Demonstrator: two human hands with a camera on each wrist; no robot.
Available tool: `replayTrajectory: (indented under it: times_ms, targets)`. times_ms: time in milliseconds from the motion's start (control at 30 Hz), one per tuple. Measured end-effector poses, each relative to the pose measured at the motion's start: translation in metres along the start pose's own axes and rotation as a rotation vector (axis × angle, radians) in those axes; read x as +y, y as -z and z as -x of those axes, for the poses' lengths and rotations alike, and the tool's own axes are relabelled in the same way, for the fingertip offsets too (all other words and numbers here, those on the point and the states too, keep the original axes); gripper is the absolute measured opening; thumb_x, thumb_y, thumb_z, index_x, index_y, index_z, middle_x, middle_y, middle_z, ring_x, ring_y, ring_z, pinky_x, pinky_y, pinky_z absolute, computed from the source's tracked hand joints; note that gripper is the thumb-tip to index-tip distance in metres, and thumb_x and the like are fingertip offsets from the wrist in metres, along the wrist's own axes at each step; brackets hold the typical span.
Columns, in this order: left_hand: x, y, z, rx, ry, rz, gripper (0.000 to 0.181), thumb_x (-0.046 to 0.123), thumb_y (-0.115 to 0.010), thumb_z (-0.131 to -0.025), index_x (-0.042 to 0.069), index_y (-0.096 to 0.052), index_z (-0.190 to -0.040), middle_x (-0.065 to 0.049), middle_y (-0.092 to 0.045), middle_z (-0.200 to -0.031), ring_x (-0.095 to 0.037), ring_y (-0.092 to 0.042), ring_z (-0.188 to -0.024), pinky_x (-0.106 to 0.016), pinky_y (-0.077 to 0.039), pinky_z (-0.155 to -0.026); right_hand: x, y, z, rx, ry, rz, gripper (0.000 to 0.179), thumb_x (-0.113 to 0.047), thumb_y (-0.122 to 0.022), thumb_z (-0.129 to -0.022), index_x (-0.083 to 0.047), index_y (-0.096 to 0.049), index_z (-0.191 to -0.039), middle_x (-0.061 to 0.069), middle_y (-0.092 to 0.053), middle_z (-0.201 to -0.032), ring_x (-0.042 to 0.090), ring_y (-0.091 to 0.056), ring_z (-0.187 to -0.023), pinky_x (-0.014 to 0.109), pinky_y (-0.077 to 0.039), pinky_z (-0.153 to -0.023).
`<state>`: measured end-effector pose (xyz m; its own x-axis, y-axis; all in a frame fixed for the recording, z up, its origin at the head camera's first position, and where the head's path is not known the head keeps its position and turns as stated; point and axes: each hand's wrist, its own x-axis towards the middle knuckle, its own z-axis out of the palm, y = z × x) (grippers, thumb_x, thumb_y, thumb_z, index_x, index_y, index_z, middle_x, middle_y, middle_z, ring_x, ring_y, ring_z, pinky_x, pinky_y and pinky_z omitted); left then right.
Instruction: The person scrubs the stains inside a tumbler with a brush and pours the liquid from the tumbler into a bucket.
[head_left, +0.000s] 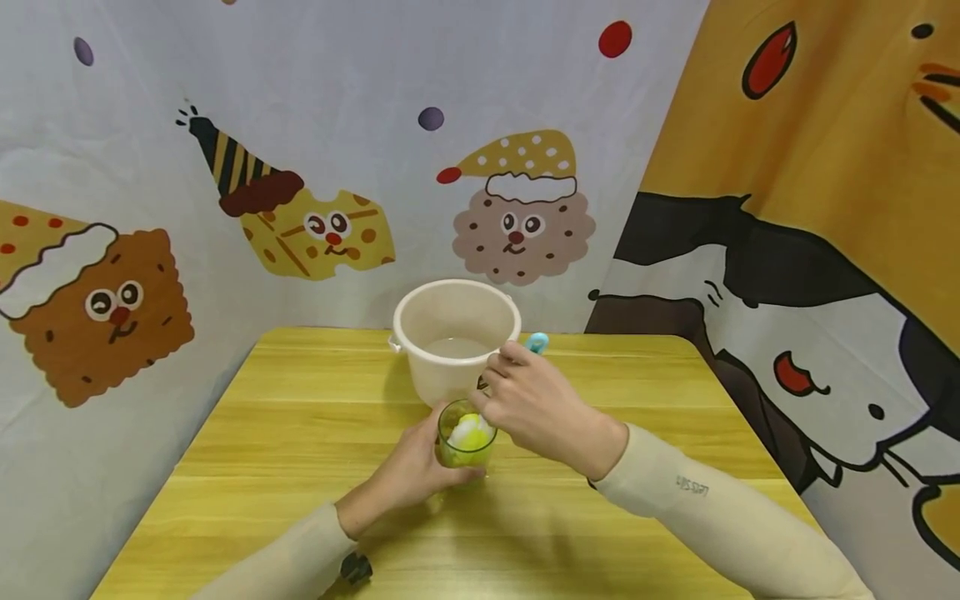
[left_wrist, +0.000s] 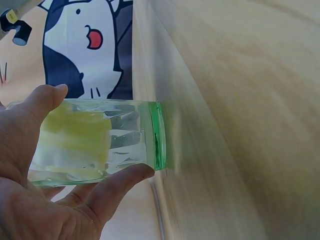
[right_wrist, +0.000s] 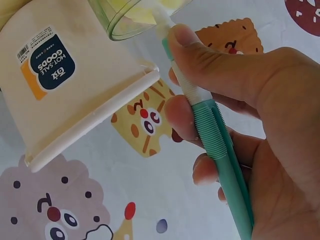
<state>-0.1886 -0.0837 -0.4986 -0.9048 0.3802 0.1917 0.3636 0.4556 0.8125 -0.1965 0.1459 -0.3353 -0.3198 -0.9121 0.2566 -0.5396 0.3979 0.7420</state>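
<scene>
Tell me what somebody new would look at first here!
Probably the big black-and-white cartoon face on the cloth at the right. Next, the glass with something yellow and white inside, held in the left hand in front of the cream bucket. Then the teal handle the right hand grips by the glass's mouth.

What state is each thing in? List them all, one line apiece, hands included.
Drinking glass: upright, uncovered; whether it touches the table is unclear.
Teal-handled sponge brush: yellow-and-white head inside the glass, handle sticking out.
Cream bucket: upright, open-topped, standing on the table.
Left hand: gripping the glass.
Right hand: gripping the brush.
</scene>
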Motion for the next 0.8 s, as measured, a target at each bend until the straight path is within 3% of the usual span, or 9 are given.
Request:
replayTrajectory:
  times_ms: [400,500,633,800]
  targets:
    - [0.002,0.0,-0.001,0.008,0.015,-0.007,0.095,0.041,-0.105,-0.086,0.024,-0.052,-0.163,0.001,-0.076,-0.145,-0.018,-0.075,-0.129,-0.041,-0.064,-0.109,0.005,-0.002,0.008,0.013,-0.02,-0.043,0.015,-0.033,-0.094,-0.092,-0.024,-0.081,-0.093,-0.003,-0.088,-0.107,0.019,-0.07,-0.101,0.038,-0.047,-0.099]
    - [0.001,-0.001,-0.001,0.015,0.008,-0.015,0.094,0.04,-0.105,-0.086,0.023,-0.053,-0.162,0.0,-0.076,-0.144,-0.018,-0.075,-0.128,-0.04,-0.065,-0.108,0.005,-0.003,0.01,0.023,-0.02,-0.059,0.025,-0.044,-0.095,-0.094,-0.022,-0.083,-0.094,-0.004,-0.087,-0.108,0.018,-0.073,-0.107,0.038,-0.047,-0.1]
    - [0.001,-0.002,-0.001,0.019,-0.005,-0.017,0.093,0.039,-0.105,-0.086,0.021,-0.054,-0.162,-0.001,-0.077,-0.143,-0.019,-0.075,-0.127,-0.04,-0.065,-0.107,0.005,-0.005,0.013,0.032,-0.021,-0.071,0.039,-0.058,-0.092,-0.095,-0.021,-0.081,-0.092,-0.006,-0.084,-0.097,0.017,-0.072,-0.103,0.037,-0.047,-0.099]
    - [0.001,-0.002,-0.001,0.006,0.015,-0.01,0.093,0.042,-0.105,-0.087,0.023,-0.053,-0.162,0.001,-0.076,-0.143,-0.016,-0.075,-0.125,-0.038,-0.065,-0.105,0.005,-0.007,0.016,0.033,-0.04,-0.092,0.043,-0.061,-0.09,-0.095,-0.021,-0.075,-0.088,-0.008,-0.076,-0.084,0.017,-0.066,-0.091,0.037,-0.045,-0.096]
